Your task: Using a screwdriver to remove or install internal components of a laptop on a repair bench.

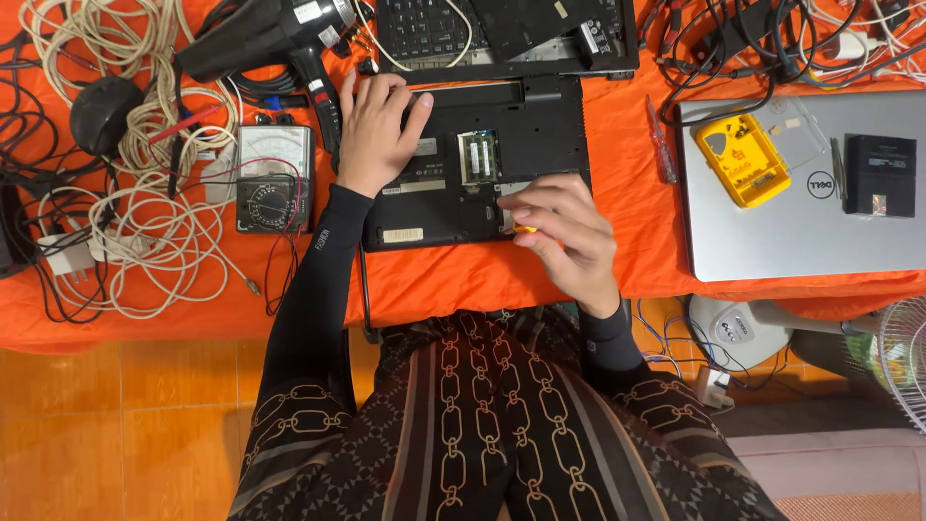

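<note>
An orange-covered worktop (463,280) carries an upturned black laptop (482,164). The left hand (378,130) lies flat and open on its base; the right hand (567,236), just beside, pinches a small yellow-handled screwdriver (526,230) at the laptop's near edge

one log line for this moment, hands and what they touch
left hand: flat on black laptop underside | right hand: grips yellow-handled tool at laptop's edge | memory bay: open | meter: left of laptop

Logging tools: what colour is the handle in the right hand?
Yellow-orange handle, pinched in the right hand; head view.
</note>
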